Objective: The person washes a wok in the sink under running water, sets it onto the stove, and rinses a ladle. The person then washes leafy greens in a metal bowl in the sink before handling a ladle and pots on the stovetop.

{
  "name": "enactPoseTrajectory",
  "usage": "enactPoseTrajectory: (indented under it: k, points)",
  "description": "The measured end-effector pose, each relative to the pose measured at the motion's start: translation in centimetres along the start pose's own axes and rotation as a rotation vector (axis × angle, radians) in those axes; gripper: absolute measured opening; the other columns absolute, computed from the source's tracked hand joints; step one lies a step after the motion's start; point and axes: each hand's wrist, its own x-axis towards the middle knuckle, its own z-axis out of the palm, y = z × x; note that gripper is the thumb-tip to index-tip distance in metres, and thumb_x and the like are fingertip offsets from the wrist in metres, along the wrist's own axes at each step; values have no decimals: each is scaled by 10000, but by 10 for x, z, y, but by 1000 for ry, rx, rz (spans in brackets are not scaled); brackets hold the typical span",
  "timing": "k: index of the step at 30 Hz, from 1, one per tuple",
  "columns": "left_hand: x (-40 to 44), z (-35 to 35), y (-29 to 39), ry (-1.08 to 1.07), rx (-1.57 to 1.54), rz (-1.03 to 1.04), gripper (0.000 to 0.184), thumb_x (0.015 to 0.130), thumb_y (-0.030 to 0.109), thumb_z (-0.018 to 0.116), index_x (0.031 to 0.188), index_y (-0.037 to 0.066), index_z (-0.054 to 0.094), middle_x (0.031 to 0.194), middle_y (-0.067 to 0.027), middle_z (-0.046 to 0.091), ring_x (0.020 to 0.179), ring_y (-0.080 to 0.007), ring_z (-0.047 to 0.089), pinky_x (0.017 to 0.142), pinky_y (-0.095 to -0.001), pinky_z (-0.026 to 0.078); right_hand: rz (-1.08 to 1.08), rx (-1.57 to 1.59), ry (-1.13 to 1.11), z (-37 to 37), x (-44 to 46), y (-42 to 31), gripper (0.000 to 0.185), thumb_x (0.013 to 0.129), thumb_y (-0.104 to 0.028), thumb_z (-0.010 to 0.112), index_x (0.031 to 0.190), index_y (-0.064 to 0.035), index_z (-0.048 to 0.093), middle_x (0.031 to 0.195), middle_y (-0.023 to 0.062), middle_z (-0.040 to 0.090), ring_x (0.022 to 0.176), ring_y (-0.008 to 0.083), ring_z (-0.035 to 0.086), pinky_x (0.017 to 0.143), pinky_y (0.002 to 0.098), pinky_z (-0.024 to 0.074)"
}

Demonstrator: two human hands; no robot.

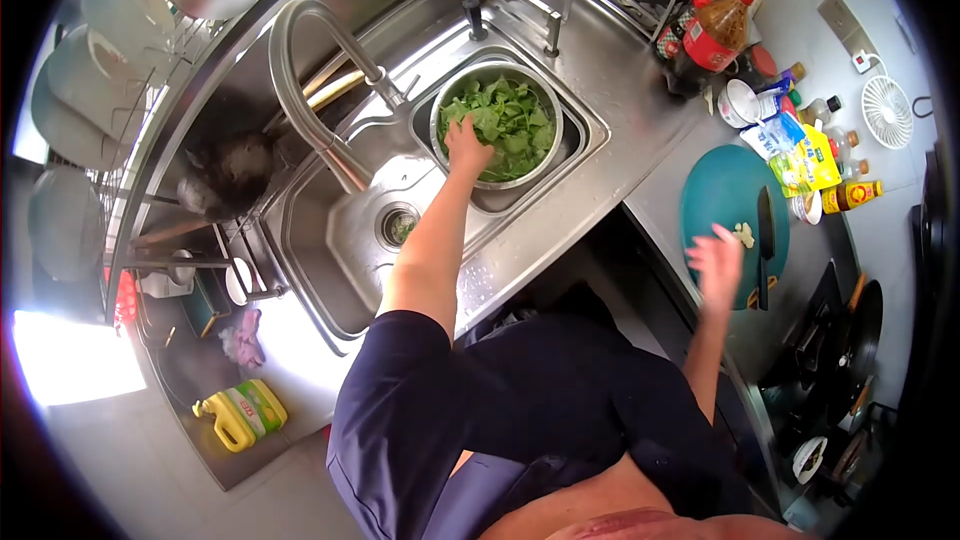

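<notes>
Leafy greens [515, 125] fill a round metal bowl [552, 95], which sits in the smaller right-hand sink basin. My left hand [467, 148] reaches over the bowl's near-left rim, its fingers apart and touching the leaves; some fingertips are hidden among them. Over the near-left edge of a round teal cutting board [715, 185], my right hand [718, 262] hovers with fingers spread and nothing in them, slightly blurred. Beside it on the board lie a small pile of pale chopped pieces [744, 234] and a dark-handled knife [766, 230].
A curved faucet [290, 70] arches over the larger basin [330, 230]. Seasoning packets [805, 160], small bottles and cola bottles [715, 35] crowd behind the board. A yellow jug [245, 415] stands at left, near a dish rack [150, 130]. A black pan [862, 335] is far right.
</notes>
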Motion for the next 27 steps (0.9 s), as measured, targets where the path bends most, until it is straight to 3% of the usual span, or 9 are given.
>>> enactPoseTrajectory:
  k: [3, 6, 8, 11, 15, 17, 20, 24, 27]
  points:
    - [4, -5, 14, -46, -142, -329, 666, 695, 188, 663, 1267, 20, 367, 1289, -242, 357, 1188, -406, 353, 997, -443, 333, -147, -230, -451, 115, 30, 4, 506, 803, -105, 644, 1267, -81, 446, 1145, 122, 529, 979, 213, 557, 812, 313, 475]
    - [-29, 18, 11, 343, -265, -180, 523, 673, 169, 633, 1108, -71, 469, 1062, -267, 511, 1047, -427, 449, 901, -480, 369, -473, -555, -691, 207, 82, 5, 578, 761, -172, 674, 1292, -141, 447, 1294, 167, 426, 1178, 337, 437, 945, 411, 401]
    - [-59, 32, -6, 67, -654, -204, 458, 683, 154, 608, 1077, -55, 504, 1116, -264, 530, 963, -384, 527, 786, -423, 436, -516, -718, -807, 266, 118, 42, 651, 734, -251, 698, 1321, -186, 423, 1389, 159, 317, 1252, 366, 349, 983, 459, 357]
    - [-87, 47, -24, -305, -1203, -804, 332, 789, 162, 589, 1046, -23, 491, 927, -127, 547, 777, -274, 538, 725, -348, 472, -619, -1057, -1005, 340, 153, 68, 806, 682, -349, 737, 1374, -219, 345, 1462, 135, 199, 1312, 373, 246, 983, 520, 326]
    - [-54, 46, -13, -146, -1455, -1164, 209, 815, 74, 511, 990, -36, 479, 957, -166, 521, 814, -280, 527, 740, -404, 478, -622, -1408, -1211, 399, 167, 103, 961, 629, -417, 766, 1417, -225, 250, 1497, 122, 106, 1342, 387, 167, 969, 557, 313]
    - [-39, 62, -18, -31, -1562, -1368, 264, 814, 9, 459, 1067, -60, 431, 1021, -195, 516, 901, -364, 538, 864, -501, 454, -696, -1399, -1217, 409, 174, 114, 902, 627, -382, 777, 1376, -191, 313, 1442, 134, 224, 1307, 386, 241, 931, 510, 377]
    - [-35, 90, -30, 67, -1696, -1363, 273, 814, -9, 441, 1082, -48, 471, 1108, -215, 529, 1019, -344, 541, 904, -477, 453, -752, -1257, -1128, 406, 184, 110, 708, 622, -285, 779, 1249, -201, 462, 1292, 96, 400, 1211, 353, 374, 863, 447, 453]
    - [-34, 86, -27, 60, -1609, -1406, 255, 808, -6, 468, 1060, -40, 488, 1067, -202, 539, 962, -343, 559, 809, -471, 496, -432, -860, -1034, 403, 204, 122, 499, 619, -167, 733, 1097, -211, 596, 1154, 66, 488, 1092, 325, 447, 827, 416, 485]
    - [-38, 82, -27, 40, -1513, -1399, 274, 785, -50, 479, 1058, -74, 463, 1013, -225, 521, 910, -358, 562, 788, -484, 515, -58, -473, -936, 395, 225, 141, 543, 608, -128, 721, 1133, -70, 594, 1026, 133, 624, 938, 265, 592, 821, 333, 481]
